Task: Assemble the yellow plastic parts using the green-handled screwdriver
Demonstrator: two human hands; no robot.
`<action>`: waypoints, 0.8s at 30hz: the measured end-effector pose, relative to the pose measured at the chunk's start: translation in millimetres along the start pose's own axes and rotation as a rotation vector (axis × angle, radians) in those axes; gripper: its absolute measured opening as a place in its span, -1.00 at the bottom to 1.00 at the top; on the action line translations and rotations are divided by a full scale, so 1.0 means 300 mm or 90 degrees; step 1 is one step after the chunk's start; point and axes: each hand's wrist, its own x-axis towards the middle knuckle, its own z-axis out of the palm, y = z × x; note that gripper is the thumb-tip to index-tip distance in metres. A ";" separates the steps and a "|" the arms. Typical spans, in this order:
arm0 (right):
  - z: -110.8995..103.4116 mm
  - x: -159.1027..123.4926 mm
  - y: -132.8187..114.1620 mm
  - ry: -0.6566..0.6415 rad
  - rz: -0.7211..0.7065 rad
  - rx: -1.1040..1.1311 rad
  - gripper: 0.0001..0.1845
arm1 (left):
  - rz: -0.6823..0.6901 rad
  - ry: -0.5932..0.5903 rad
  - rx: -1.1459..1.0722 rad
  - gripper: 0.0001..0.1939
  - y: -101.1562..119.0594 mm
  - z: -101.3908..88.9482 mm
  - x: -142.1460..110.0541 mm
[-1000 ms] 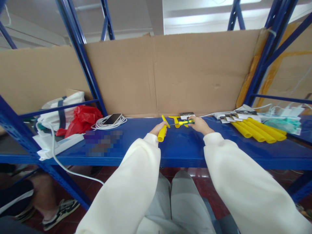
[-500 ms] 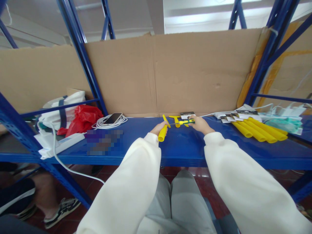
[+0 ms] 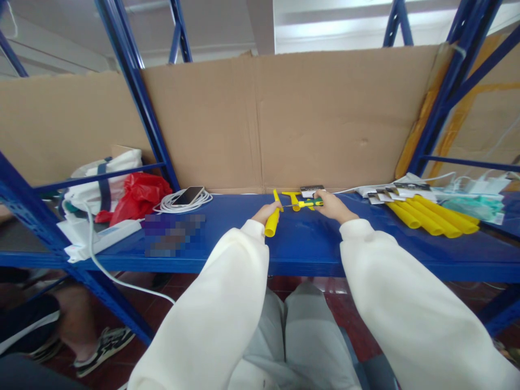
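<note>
My left hand (image 3: 265, 212) is closed round a yellow plastic handle (image 3: 272, 221) that slants up from the blue shelf (image 3: 309, 246). My right hand (image 3: 331, 206) grips a yellow and green screwdriver (image 3: 309, 203), whose thin shaft points left to the top of the yellow handle. Just behind the two hands lie a yellow T-shaped part (image 3: 292, 198) and a small black and white card (image 3: 312, 190). Both my sleeves are white.
Several yellow handles (image 3: 433, 215) and packets (image 3: 396, 191) lie to the right. On the left are a phone on a white cable coil (image 3: 184, 199), a red bag (image 3: 137, 196), a white power strip (image 3: 101, 240). Cardboard (image 3: 325, 119) backs the shelf. Another person's leg and shoe (image 3: 97, 346) is below left.
</note>
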 end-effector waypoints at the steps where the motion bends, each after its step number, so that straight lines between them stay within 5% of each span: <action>1: 0.000 -0.001 -0.002 -0.006 0.003 -0.008 -0.69 | 0.002 -0.003 0.002 -0.77 0.001 0.001 -0.001; 8: -0.001 -0.009 -0.023 -0.041 0.048 -0.046 -0.61 | 0.005 -0.007 0.038 -0.77 0.012 0.011 -0.022; 15: -0.008 -0.003 -0.039 -0.048 0.032 -0.063 -0.81 | 0.023 0.000 0.066 -0.74 0.012 0.019 -0.023; 24: -0.035 -0.023 -0.059 -0.073 0.113 -0.087 -0.61 | 0.079 0.013 0.100 -0.76 0.005 0.028 -0.017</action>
